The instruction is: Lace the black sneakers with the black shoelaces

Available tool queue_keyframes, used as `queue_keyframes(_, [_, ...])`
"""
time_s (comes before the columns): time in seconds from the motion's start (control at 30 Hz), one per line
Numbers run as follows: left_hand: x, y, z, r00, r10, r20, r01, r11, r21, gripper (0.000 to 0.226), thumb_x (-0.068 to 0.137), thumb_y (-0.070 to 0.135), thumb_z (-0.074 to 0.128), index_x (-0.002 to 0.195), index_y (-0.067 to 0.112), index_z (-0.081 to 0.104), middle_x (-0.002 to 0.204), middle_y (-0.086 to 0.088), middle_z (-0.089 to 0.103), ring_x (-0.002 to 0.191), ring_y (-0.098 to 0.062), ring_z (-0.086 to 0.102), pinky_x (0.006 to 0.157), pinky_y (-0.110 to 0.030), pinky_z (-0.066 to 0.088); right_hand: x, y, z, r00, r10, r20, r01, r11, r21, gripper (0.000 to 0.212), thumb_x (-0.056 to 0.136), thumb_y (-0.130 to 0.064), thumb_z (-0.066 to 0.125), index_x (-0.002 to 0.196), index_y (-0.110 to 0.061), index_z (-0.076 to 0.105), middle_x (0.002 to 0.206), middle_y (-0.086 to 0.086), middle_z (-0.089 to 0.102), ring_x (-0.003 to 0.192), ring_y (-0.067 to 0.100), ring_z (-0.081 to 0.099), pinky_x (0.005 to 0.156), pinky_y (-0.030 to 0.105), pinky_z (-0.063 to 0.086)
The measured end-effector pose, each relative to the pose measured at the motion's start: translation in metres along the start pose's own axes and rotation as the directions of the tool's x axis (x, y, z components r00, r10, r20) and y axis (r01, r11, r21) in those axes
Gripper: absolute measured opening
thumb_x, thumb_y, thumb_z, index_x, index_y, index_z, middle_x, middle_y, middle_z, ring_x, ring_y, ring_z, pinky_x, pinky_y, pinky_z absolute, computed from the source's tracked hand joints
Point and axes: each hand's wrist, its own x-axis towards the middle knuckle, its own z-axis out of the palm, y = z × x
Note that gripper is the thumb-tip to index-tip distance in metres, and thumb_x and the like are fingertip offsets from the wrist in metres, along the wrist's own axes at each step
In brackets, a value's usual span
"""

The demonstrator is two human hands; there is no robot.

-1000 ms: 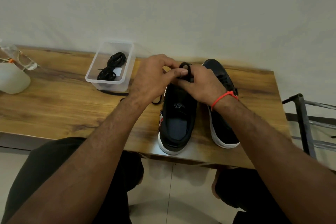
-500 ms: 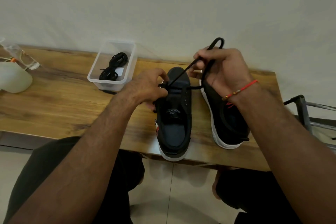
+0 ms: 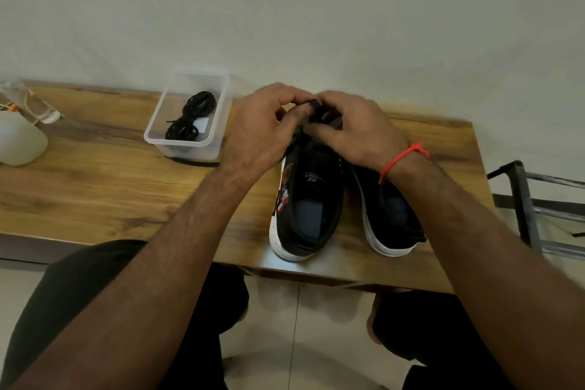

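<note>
**Two hands work a black lace at the front of a sneaker**

A person's two forearms reach over a wooden tabletop (image 3: 95, 187). The left hand (image 3: 259, 133) and right hand (image 3: 354, 133) meet above the front of the left sneaker (image 3: 311, 199), fingers curled inward. Between thumbs and fingertips sits a short dark piece, apparently the black shoelace (image 3: 311, 103); both hands seem to pinch it, though the grip is blurred and partly hidden by the knuckles. The hands cover the sneaker's toe and eyelets, so how far it is laced cannot be told. Its heel, white sole and grey insole face the viewer at the near table edge.

The right sneaker (image 3: 392, 218) stands just beside it, its front half hidden under the right wrist, which wears a red thread bracelet (image 3: 402, 157).

Further left, a clear plastic box (image 3: 158, 133) holds a second coiled black lace (image 3: 193, 120). At the far left edge a white rounded object (image 3: 19, 142) and some clear plastic are cut off and hard to identify. A dark metal frame (image 3: 525, 199) shows at the right edge.
</note>
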Motion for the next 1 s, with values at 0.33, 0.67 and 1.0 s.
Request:
queue_keyframes(0.33, [-0.001, 0.0, -0.009, 0.821, -0.364, 0.44, 0.414, 0.91, -0.019, 0.047, 0.089, 0.024, 0.078, 0.13, 0.029, 0.055, 0.086, 0.004, 0.051, 0.068, -0.009, 0.059, 0.052, -0.032, 0.057, 0.002, 0.012, 0.02, 0.982, 0.186, -0.032, -0.183, 0.979, 0.086, 0.013, 0.091, -0.021, 0.071, 0.101, -0.017, 0.079, 0.09, 0.0, 0.074, 0.089, 0.014, 0.067, 0.078, 0.025, 0.051])
queue_keyframes(0.67, [-0.003, -0.01, -0.008, 0.744, -0.531, 0.405, 0.509, 0.844, 0.172, 0.046, 0.091, -0.001, 0.067, 0.128, 0.025, 0.055, 0.099, -0.004, 0.063, 0.077, -0.017, 0.071, 0.053, -0.026, 0.057, -0.001, -0.007, -0.008, 0.93, 0.338, 0.146, -0.27, 0.355, 0.895, 0.009, 0.093, -0.001, 0.063, 0.088, 0.003, 0.07, 0.068, 0.013, 0.06, 0.056, 0.021, 0.061, 0.064, 0.041, 0.059])
queue_keyframes(1.0, [0.0, -0.011, 0.0, 0.967, -0.222, 0.122, 0.192, 0.956, 0.223, 0.002, 0.094, 0.03, 0.071, 0.096, 0.031, 0.07, 0.106, 0.01, 0.056, 0.082, -0.003, 0.053, 0.079, -0.022, 0.046, 0.003, 0.006, -0.006, 0.987, 0.153, -0.044, -0.145, 0.978, 0.15, 0.049, 0.085, 0.001, 0.061, 0.124, -0.027, 0.062, 0.109, -0.003, 0.057, 0.088, 0.007, 0.053, 0.077, 0.014, 0.044])
